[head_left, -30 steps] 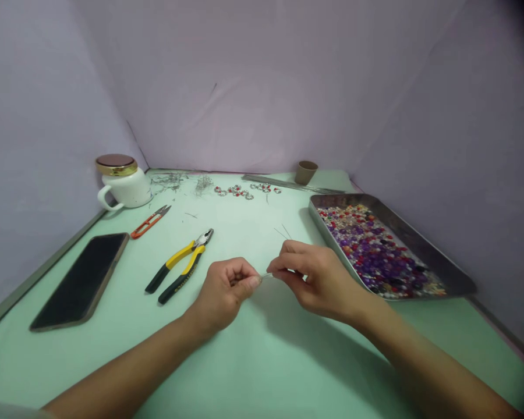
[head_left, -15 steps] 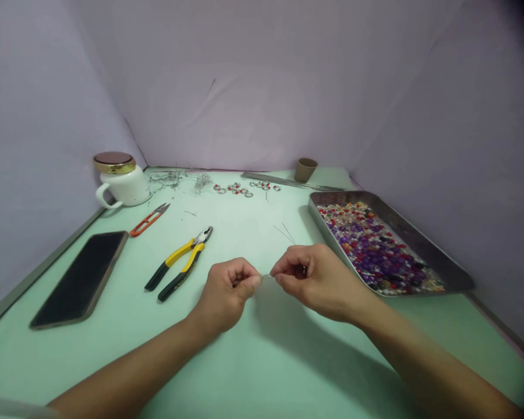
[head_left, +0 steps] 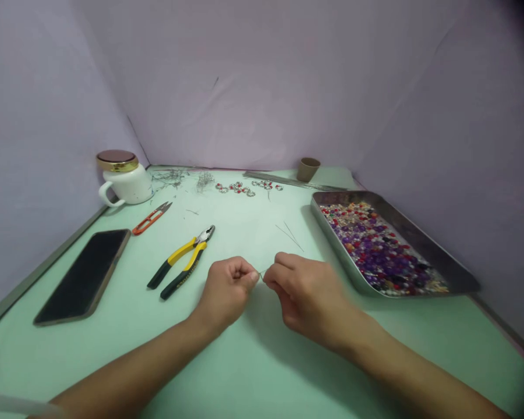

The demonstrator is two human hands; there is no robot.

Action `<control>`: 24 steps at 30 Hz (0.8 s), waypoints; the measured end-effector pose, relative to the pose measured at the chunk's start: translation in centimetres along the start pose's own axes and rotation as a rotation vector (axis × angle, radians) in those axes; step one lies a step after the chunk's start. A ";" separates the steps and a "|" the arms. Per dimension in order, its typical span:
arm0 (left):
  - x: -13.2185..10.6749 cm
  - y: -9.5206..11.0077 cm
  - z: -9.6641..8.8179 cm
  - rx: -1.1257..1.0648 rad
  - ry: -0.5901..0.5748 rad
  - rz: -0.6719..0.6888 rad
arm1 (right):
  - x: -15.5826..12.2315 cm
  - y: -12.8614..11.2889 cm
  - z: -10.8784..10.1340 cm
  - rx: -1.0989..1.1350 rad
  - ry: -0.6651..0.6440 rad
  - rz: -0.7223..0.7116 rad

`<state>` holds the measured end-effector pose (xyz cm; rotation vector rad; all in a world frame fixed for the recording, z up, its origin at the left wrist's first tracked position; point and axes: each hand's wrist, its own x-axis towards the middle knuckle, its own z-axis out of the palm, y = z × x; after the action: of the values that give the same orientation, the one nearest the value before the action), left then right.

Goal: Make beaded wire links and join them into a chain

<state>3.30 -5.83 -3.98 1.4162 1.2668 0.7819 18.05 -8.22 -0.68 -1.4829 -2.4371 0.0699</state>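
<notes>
A short piece of thin wire point(head_left: 261, 274) spans the small gap between my two hands; most of it is hidden by the fingers. My left hand point(head_left: 230, 289) is closed, pinching one end between thumb and forefinger. The fingertips of my right hand point(head_left: 308, 294) close on the other end, with the back of that hand turned up. Just beyond the hands, a few loose straight wires point(head_left: 290, 235) lie on the pale green table point(head_left: 244, 361). Yellow-and-black pliers point(head_left: 183, 262) rest left of my left hand, their jaws slightly apart.
On the left are a phone point(head_left: 85, 276), orange thread snips point(head_left: 152, 219) and a lidded white mug point(head_left: 131, 186). Wire scraps point(head_left: 172, 176), rings with red beads point(head_left: 238, 188), long wires point(head_left: 283, 180) and a brown cup point(head_left: 308, 169) line the back. A metal bead tray point(head_left: 436, 244) stands right.
My right hand has rolled over, its back now facing up, and its fingertips have come slightly nearer the left hand. The left hand keeps its pinch. The whole view has shifted a little.
</notes>
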 end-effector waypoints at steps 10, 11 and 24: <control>-0.8 -0.5 -0.5 0.476 -0.164 0.565 | 0.6 1.5 -0.3 0.041 -0.068 -0.019; -0.9 -0.5 -0.6 0.468 -0.188 0.627 | 0.6 1.7 -0.3 0.108 -0.097 -0.003; 0.8 -0.2 -0.3 -0.374 -0.075 -0.134 | 2.0 3.2 1.3 1.023 -0.100 0.474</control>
<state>3.13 -5.03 -4.21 1.0391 1.0790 0.8166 19.59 -4.81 -2.13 -1.4504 -1.5556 1.2760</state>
